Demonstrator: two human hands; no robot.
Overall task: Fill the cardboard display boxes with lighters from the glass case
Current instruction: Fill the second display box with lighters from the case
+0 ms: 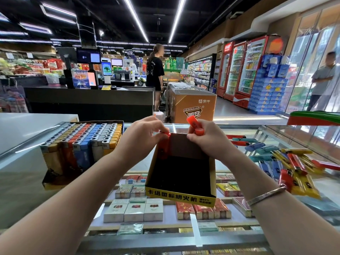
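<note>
Restocking lighters at a supermarket's glass counter.
My left hand pinches a red lighter into the yellow display box reading "火机"; my right hand grips two more lighters.

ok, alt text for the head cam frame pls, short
A person's left hand sets a red lighter into a nearly empty cardboard display box on a glass case; the right hand holds more red lighters. A full box stands left, loose lighters lie right.
</note>
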